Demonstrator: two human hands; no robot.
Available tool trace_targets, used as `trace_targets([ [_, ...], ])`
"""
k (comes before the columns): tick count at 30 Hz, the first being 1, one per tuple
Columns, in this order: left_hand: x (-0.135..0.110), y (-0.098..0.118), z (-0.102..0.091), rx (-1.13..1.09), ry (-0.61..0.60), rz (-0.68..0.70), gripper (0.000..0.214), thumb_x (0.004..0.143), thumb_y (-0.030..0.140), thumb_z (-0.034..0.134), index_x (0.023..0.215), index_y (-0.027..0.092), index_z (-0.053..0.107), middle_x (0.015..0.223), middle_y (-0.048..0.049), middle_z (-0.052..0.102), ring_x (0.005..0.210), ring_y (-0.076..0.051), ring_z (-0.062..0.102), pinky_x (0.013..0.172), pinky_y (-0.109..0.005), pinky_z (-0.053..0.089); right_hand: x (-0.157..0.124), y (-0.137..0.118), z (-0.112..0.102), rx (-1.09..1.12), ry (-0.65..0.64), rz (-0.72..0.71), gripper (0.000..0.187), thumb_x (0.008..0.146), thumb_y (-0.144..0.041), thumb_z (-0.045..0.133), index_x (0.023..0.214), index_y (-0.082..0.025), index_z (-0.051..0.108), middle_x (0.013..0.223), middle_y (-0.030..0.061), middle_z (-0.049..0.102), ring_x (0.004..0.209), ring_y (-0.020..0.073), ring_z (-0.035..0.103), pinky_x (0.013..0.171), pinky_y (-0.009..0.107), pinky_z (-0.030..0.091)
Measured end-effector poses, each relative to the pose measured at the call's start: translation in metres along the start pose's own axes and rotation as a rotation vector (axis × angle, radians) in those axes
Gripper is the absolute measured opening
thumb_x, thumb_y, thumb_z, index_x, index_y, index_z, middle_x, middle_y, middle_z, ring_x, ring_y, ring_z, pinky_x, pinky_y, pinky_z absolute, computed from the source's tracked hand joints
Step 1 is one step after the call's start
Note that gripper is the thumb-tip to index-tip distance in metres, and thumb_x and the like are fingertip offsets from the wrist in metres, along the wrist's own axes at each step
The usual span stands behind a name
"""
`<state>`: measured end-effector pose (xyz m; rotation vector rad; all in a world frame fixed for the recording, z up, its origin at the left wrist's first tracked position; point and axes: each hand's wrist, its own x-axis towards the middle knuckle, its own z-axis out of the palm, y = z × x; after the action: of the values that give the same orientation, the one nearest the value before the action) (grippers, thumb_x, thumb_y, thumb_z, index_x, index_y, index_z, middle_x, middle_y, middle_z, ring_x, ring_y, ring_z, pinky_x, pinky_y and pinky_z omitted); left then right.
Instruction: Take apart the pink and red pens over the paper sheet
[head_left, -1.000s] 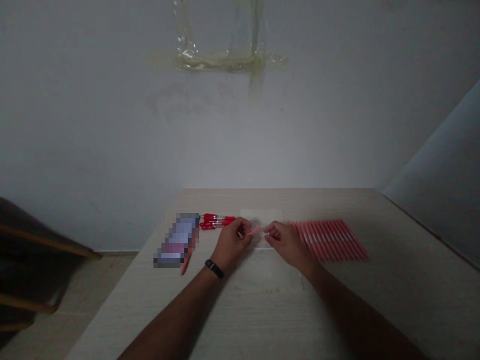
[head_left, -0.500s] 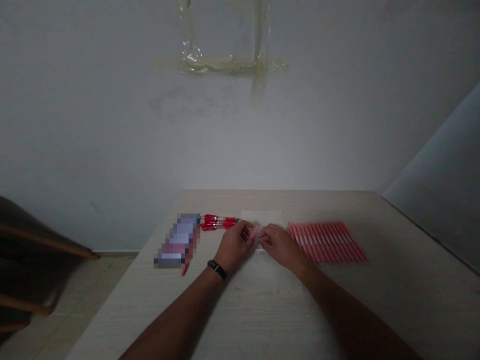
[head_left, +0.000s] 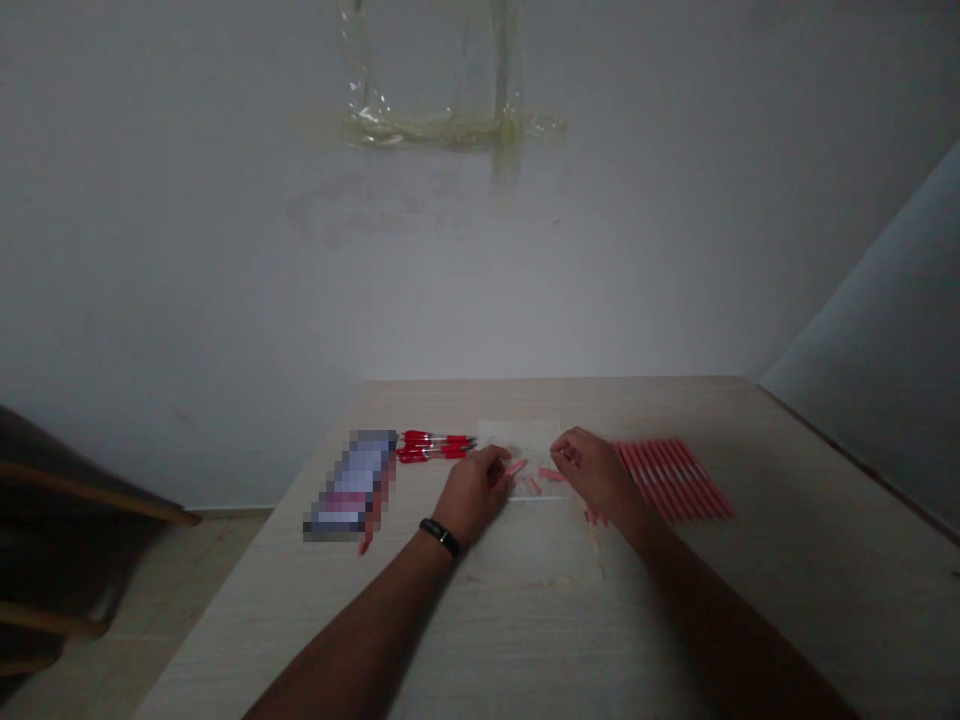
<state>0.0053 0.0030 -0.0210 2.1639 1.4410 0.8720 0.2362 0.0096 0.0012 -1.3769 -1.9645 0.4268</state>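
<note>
My left hand [head_left: 472,492] rests loosely curled at the near left of a white sheet of paper [head_left: 521,440], its fingertips close to a small pink piece [head_left: 516,467]. Other small pink pieces [head_left: 545,477] are scattered on the sheet. My right hand [head_left: 589,470] is curled at the sheet's right side, and I cannot tell whether it holds anything. Its wrist hides the left end of a tight row of pink-and-white sticks [head_left: 671,480]. Several red pens [head_left: 435,446] lie left of the sheet.
A blurred-out package [head_left: 351,485] lies left of the pens on the pale wood-grain table [head_left: 525,610]. The table's edges run along both sides. A dark chair with wooden rails [head_left: 45,530] stands at the left, and taped plastic covers part of the wall.
My hands have moved apart, and the right one has shifted right over the row's end. Several small pink pieces now lie loose on the sheet, where a pink piece was between my fingers earlier.
</note>
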Motion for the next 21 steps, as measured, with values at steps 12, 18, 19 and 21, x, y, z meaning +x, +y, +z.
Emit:
trace_targets([
  [12,0.004,0.003,0.003,0.04,-0.039,0.032,0.028,0.086,0.02,0.065,0.113,0.021,0.067,0.094,-0.0069,0.072,0.085,-0.021,0.066,0.077,-0.032,0.048,0.003,0.005,0.0,-0.022,0.002,-0.04,0.012,0.086,-0.012,0.056,0.084,-0.019,0.066,0.082,0.0018,0.063,0.077,0.016,0.06,0.071,0.026,0.043],
  [18,0.002,0.003,-0.004,0.013,-0.035,0.051,0.027,0.087,0.026,0.065,0.113,0.021,0.068,0.098,-0.0079,0.072,0.085,-0.021,0.065,0.076,-0.031,0.048,0.007,0.019,-0.015,-0.038,0.009,-0.077,0.009,0.087,-0.014,0.058,0.083,-0.018,0.064,0.082,0.002,0.062,0.077,0.0162,0.058,0.072,0.027,0.043],
  [19,0.001,0.003,-0.006,0.013,-0.031,0.054,0.027,0.087,0.026,0.066,0.113,0.02,0.068,0.098,-0.0081,0.072,0.085,-0.021,0.065,0.076,-0.031,0.048,0.007,0.023,-0.018,-0.044,-0.019,-0.096,0.008,0.086,-0.014,0.059,0.083,-0.018,0.064,0.082,0.002,0.061,0.076,0.0161,0.058,0.072,0.027,0.043],
  [21,0.001,0.002,-0.008,0.024,-0.019,0.053,0.027,0.088,0.028,0.066,0.113,0.02,0.068,0.1,-0.0087,0.071,0.088,-0.022,0.065,0.078,-0.032,0.049,0.008,0.029,-0.021,-0.068,-0.09,-0.128,0.006,0.086,-0.014,0.062,0.082,-0.018,0.065,0.083,0.0028,0.062,0.078,0.0165,0.058,0.073,0.028,0.043],
])
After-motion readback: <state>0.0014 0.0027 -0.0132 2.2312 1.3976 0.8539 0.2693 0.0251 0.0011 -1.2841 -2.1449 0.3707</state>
